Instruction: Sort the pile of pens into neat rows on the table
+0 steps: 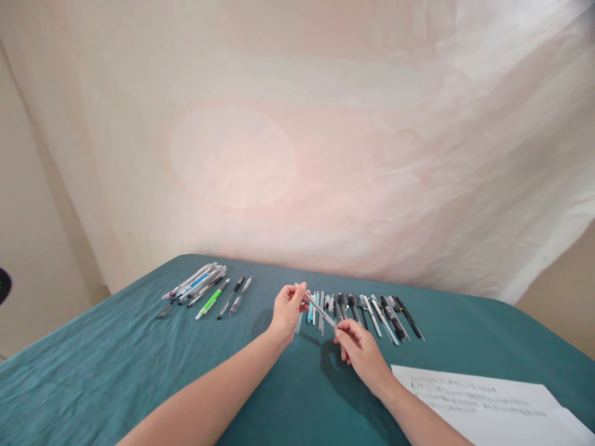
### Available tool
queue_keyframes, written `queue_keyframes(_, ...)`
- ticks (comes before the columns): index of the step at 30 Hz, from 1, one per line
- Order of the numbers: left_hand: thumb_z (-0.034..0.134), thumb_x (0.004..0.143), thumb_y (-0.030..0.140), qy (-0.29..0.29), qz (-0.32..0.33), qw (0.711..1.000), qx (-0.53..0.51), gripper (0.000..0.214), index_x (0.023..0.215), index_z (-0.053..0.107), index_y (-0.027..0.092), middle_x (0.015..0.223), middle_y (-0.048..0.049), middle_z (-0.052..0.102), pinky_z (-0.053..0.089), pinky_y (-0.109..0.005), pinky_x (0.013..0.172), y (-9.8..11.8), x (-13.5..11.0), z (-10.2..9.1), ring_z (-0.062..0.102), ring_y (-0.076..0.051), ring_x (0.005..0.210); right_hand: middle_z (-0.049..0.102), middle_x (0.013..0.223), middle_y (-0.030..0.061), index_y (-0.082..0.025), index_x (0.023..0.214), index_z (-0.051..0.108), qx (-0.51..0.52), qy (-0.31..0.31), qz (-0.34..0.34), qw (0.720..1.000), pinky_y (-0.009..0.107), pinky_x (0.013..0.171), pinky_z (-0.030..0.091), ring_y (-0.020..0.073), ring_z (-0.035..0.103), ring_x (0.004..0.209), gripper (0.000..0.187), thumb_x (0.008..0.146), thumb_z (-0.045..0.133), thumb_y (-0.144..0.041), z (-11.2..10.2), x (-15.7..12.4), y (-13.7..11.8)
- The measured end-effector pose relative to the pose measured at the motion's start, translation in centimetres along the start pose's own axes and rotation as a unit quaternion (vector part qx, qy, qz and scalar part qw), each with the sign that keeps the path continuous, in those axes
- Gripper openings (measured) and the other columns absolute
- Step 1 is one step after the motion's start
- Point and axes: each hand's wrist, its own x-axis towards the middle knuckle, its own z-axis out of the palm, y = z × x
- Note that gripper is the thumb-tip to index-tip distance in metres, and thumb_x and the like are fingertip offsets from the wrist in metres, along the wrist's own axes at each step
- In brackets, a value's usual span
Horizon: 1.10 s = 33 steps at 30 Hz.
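A slim, pale grey pen (320, 308) is stretched between my two hands, slanting down to the right above the table. My left hand (289, 310) pinches its upper end between thumb and fingers. At the lower end, my right hand (359, 348) has its thumb and fingertips closed on the pen. Just behind lies a row of pens (379, 316), side by side, in white, teal, grey and black. My left hand hides part of the row's left end.
On the left of the green cloth-covered table (139, 365) lies a heap of pens (199, 282). Beside it are a bright green pen (212, 300) and two separate dark and clear pens (235, 297). White sheets with blurred writing (483, 402) rest at the front right. A pale sheet hangs behind.
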Motion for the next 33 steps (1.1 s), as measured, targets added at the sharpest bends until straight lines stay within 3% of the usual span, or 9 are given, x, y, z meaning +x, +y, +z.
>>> queue_keyframes(5, 0.062, 0.064, 0.046, 0.004, -0.003, 1.000, 0.002, 0.035, 0.073, 0.050, 0.015, 0.074, -0.0037, 0.061, 0.043, -0.020, 0.052, 0.0, 0.0, 0.0, 0.054, -0.009, 0.061, 0.053, 0.059, -0.0029, -0.018, 0.082, 0.052, 0.006, -0.013, 0.013, 1.000, 0.018, 0.041, 0.034, 0.0080, 0.045, 0.044, 0.013, 0.078, 0.042, -0.025, -0.1, -0.1, 0.0)
queue_keyframes(14, 0.062, 0.065, 0.045, 0.025, 0.012, 1.000, -0.011, 0.034, 0.074, 0.053, 0.014, 0.073, -0.0040, 0.061, 0.043, -0.020, 0.054, 0.8, 1.0, -0.5, 0.055, -0.009, 0.062, 0.051, 0.056, -0.0026, -0.017, 0.080, 0.054, -0.032, -0.018, -0.001, 0.999, 0.019, 0.042, 0.035, 0.0089, 0.046, 0.044, 0.027, 0.081, 0.042, -0.041, 0.0, 0.0, 0.0)
queue_keyframes(19, 0.064, 0.063, 0.043, 0.133, 0.044, 0.988, -0.071, 0.032, 0.072, 0.054, 0.014, 0.070, -0.0021, 0.060, 0.042, -0.018, 0.052, 3.0, 4.3, -3.6, 0.054, -0.007, 0.058, 0.053, 0.056, -0.0021, -0.017, 0.078, 0.053, -0.048, -0.017, -0.008, 0.999, 0.020, 0.044, 0.036, 0.0095, 0.047, 0.045, 0.028, 0.081, 0.042, -0.042, 0.0, -0.1, -0.1)
queue_keyframes(22, 0.059, 0.070, 0.041, 0.208, 0.008, 0.974, -0.087, 0.027, 0.073, 0.054, 0.015, 0.065, 0.0005, 0.056, 0.041, -0.017, 0.051, 3.6, 6.3, -6.1, 0.051, -0.005, 0.052, 0.053, 0.056, -0.0020, -0.017, 0.077, 0.053, -0.050, -0.013, -0.010, 0.999, 0.020, 0.044, 0.036, 0.0096, 0.047, 0.044, 0.028, 0.080, 0.042, -0.043, 0.0, -0.1, -0.1)
queue_keyframes(24, 0.055, 0.073, 0.040, 0.226, -0.021, 0.971, -0.072, 0.025, 0.073, 0.054, 0.015, 0.063, 0.0012, 0.055, 0.039, -0.017, 0.048, 3.6, 7.0, -7.4, 0.050, -0.005, 0.049, 0.053, 0.055, -0.0018, -0.017, 0.076, 0.054, -0.048, -0.008, -0.009, 0.999, 0.020, 0.043, 0.036, 0.0096, 0.047, 0.044, 0.029, 0.080, 0.043, -0.043, 0.0, 0.0, 0.0)
queue_keyframes(29, 0.059, 0.071, 0.035, 0.175, -0.075, 0.982, -0.008, 0.023, 0.074, 0.059, 0.012, 0.066, -0.0027, 0.058, 0.037, -0.018, 0.042, 2.0, 6.9, -7.6, 0.047, -0.005, 0.045, 0.053, 0.055, -0.0018, -0.017, 0.076, 0.054, -0.035, 0.004, -0.001, 0.999, 0.021, 0.043, 0.036, 0.0096, 0.047, 0.043, 0.030, 0.079, 0.043, -0.045, 0.0, 0.0, -0.1)
queue_keyframes(33, 0.064, 0.066, 0.020, 0.098, -0.082, 0.992, 0.023, 0.013, 0.071, 0.058, 0.011, 0.074, -0.0078, 0.061, 0.047, -0.024, 0.059, 0.1, 6.3, -6.1, 0.057, -0.010, 0.060, 0.052, 0.054, -0.0019, -0.017, 0.076, 0.054, -0.018, 0.015, 0.009, 1.000, 0.021, 0.041, 0.035, 0.0096, 0.046, 0.042, 0.032, 0.078, 0.044, -0.048, 0.0, 0.0, -0.1)
